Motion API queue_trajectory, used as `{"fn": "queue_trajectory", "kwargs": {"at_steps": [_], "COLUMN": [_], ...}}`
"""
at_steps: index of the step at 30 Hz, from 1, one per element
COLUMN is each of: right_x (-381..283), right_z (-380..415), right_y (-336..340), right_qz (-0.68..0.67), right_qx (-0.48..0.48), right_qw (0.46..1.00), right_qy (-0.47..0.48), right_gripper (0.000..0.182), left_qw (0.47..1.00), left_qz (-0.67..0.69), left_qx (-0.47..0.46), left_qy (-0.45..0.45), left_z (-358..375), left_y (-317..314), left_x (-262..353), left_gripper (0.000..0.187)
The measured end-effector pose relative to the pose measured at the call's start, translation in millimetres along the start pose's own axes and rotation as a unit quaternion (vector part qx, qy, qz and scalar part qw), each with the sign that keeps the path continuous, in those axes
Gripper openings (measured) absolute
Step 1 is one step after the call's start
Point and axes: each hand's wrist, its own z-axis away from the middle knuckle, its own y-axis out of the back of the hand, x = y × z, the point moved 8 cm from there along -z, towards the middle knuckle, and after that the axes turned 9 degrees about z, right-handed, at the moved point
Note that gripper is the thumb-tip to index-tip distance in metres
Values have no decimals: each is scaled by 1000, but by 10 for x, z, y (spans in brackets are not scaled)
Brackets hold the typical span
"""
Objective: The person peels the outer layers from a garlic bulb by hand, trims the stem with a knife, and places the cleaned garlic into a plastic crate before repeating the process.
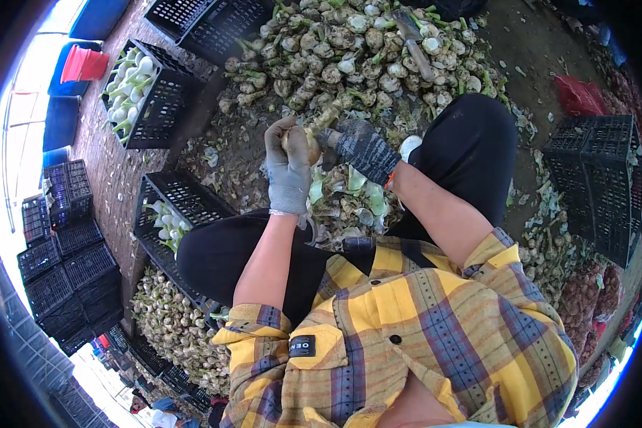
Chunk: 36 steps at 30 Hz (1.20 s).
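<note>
Grey-gloved left hand [289, 160], mine, clamped around an onion [312, 148], stalk pointing away from me. My right hand [367, 151], patterned glove, just beside the onion, fingers curled around a mostly hidden tool [331, 138]. Onion heap [328, 60] beyond; black crate [165, 107] off left.
</note>
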Motion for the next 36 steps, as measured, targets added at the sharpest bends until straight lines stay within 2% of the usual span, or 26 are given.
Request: {"fn": "queue_trajectory", "kwargs": {"at_steps": [1, 4, 7, 10, 11, 13, 16, 19, 22, 25, 28, 31, 32, 34, 35, 36], "right_x": [-29, 15, 32, -49, -35, 8, -105, -59, -96, -224, -222, -175, -130, -26, 7, -22], "right_z": [16, 35, 18, 70, 51, 8, -18, 5, 11, 42, 60, 63, 43, -9, 1, 15], "right_y": [57, 12, -41, -45, -60, -91, 6, -19, 6, 29, 67, 43, 38, 23, 43, 73], "right_qz": [7, -34, -156, -187, -189, -191, -46, -48, -7, 101, 119, 177, 178, 182, 163, 144], "right_qx": [23, -26, -15, -59, -47, -22, -9, -59, -5, 5, 20, -22, -10, 14, 31, 48], "right_qw": [1000, 998, 986, 971, 973, 975, 999, 996, 1000, 987, 992, 984, 984, 983, 986, 988], "right_qy": [-17, -47, -51, -136, -127, -109, 10, -44, 30, 127, 42, -12, -2, 19, 11, 4], "right_gripper": [26, 29, 34, 32, 35, 42, 41, 39, 35, 33, 32, 29, 29, 30, 30, 30], "left_qw": [999, 997, 997, 981, 969, 971, 970, 961, 951, 940, 927, 922, 922, 990, 999, 992], "left_qz": [23, 46, 3, 70, 113, 117, 121, 148, 178, 190, 188, 187, 188, 34, -45, -111], "left_qx": [13, 33, 29, 65, 85, 81, 79, 80, 83, 74, 59, 52, 51, 18, 2, -42], "left_qy": [24, 46, 73, 166, 204, 193, 196, 221, 239, 272, 318, 334, 335, 132, 27, -31], "left_z": [-9, -13, -10, 19, 39, 17, 6, 15, 23, 46, 87, 103, 101, 28, 35, 56], "left_y": [3, 32, 62, 76, 71, 65, 86, 77, 88, 82, 61, 23, 6, -18, -38, -90], "left_x": [8, -21, -43, -143, -201, -220, -280, -275, -335, -364, -385, -335, -320, -201, -114, 14], "left_gripper": [27, 29, 32, 35, 36, 37, 37, 37, 36, 37, 41, 42, 44, 47, 50, 57]}}
